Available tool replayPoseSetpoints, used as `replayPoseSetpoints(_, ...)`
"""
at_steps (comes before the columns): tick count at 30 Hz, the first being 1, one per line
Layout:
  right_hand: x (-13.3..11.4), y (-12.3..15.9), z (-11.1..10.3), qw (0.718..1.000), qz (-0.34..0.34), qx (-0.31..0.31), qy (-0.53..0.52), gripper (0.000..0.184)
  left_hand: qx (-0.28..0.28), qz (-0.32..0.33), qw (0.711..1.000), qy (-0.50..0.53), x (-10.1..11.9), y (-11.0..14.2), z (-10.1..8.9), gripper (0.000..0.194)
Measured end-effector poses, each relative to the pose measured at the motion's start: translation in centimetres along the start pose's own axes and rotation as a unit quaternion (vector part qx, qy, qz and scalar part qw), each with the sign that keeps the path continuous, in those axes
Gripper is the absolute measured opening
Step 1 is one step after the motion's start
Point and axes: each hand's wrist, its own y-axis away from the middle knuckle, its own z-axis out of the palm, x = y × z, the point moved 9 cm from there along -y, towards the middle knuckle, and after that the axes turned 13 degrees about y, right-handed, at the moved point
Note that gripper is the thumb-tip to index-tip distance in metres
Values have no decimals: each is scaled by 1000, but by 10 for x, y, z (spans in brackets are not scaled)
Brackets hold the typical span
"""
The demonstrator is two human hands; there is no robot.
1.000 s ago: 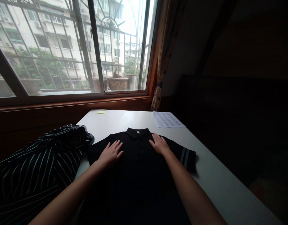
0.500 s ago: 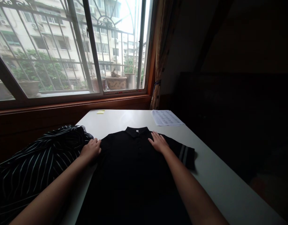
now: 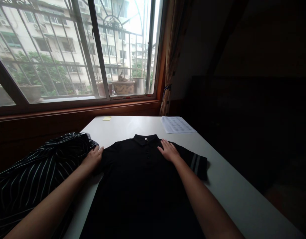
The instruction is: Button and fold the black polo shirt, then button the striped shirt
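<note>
A black polo shirt lies spread out, front side up, its collar at the far end and a small pale label inside the neck. My right hand rests flat with fingers apart on the shirt near the shoulder at the right. Two grey stripes mark the sleeve beyond it. At the opposite sleeve is my left hand, its fingers stretched out along the cloth; the hand covers part of that sleeve. Close beside it is a bunched black garment with white stripes.
The shirt lies on a white table. Printed papers are at its far right corner, and a yellow sticky note is near the far left. Behind stand a barred window and a tied curtain.
My left hand has slid left along the sleeve, away from the shoulder, and its fingers have straightened. My right hand stays in place on the shirt.
</note>
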Motion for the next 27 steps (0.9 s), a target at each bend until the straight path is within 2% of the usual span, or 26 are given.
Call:
replayPoseSetpoints(5,1,1,-1,1000,-2,-1,-2,72,-11,-46,999,-13,-10,-11,-3,63)
replayPoseSetpoints(12,1,1,-1,1000,-3,2,-3,72,-9,-33,999,-21,0,-15,-5,59)
replayPoseSetpoints(17,1,0,-1,1000,-4,5,-4,72,-5,-15,1000,-13,7,-16,-16,57)
replayPoseSetpoints(19,1,0,-1,1000,-4,5,-6,72,1,2,1000,-10,18,-18,-20,58)
replayPoseSetpoints(22,1,0,-1,1000,-3,4,-8,72,1,42,999,4,51,-21,-14,59)
replayPoseSetpoints(25,1,0,-1,1000,-2,4,-7,72,-14,71,997,28,91,-24,8,53)
replayPoseSetpoints(27,1,1,-1,1000,-3,4,-6,72,-26,63,997,42,107,-28,26,57)
